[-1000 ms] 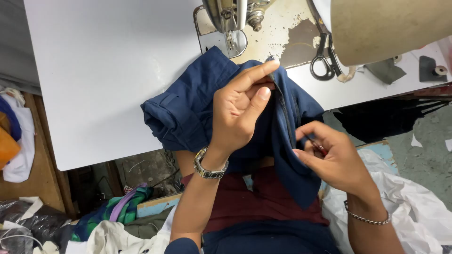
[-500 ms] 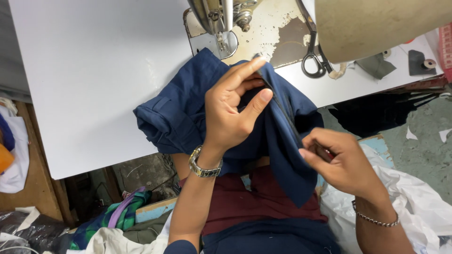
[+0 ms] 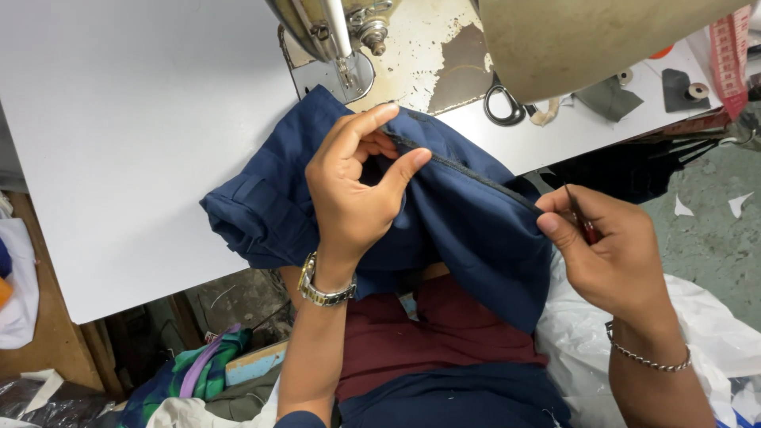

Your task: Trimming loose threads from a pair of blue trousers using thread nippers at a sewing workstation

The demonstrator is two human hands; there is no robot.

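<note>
Your left hand (image 3: 357,198) pinches navy cloth (image 3: 468,230) seam; your right hand (image 3: 606,254) grips small red-handled tool (image 3: 585,226), cloth edge.

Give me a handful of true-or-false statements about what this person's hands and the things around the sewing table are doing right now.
1. The left hand pinches a fold of the dark blue garment. True.
2. The right hand is empty. False: its fingers pinch a small red-handled tool at the garment's edge.
3. A pair of scissors lies on the white table beyond the garment. True.
4. The wristwatch is on the right wrist. False: it is on the left wrist; the right wrist wears a thin chain bracelet.
5. The garment lies flat under the sewing machine's needle. False: it is bunched at the table's near edge, in front of the needle.
</note>
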